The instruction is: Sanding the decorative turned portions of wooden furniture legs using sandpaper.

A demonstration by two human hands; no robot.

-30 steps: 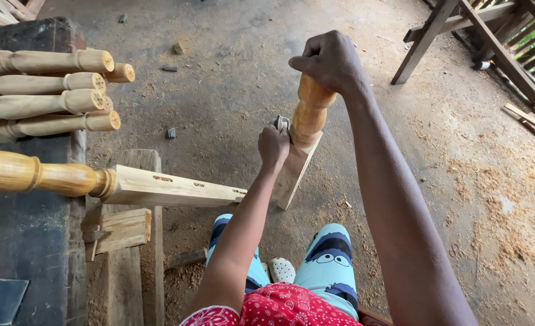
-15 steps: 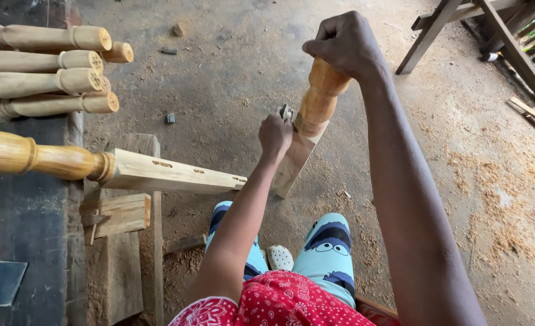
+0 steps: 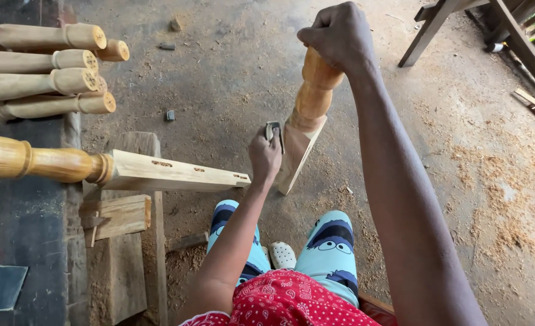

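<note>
Here the right hand (image 3: 338,36) is gripping the turned leg (image 3: 306,115) upright off the bench edge, the left hand (image 3: 265,156) pinching sandpaper (image 3: 274,129) against it; loosening risks the leg twisting.

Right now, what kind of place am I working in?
Probably a woodworking shop: turned wooden legs stacked on a bench, sawdust over the dirt floor, and your right hand steadying another leg.

Smooth turned wooden leg (image 3: 306,115), matt
</note>
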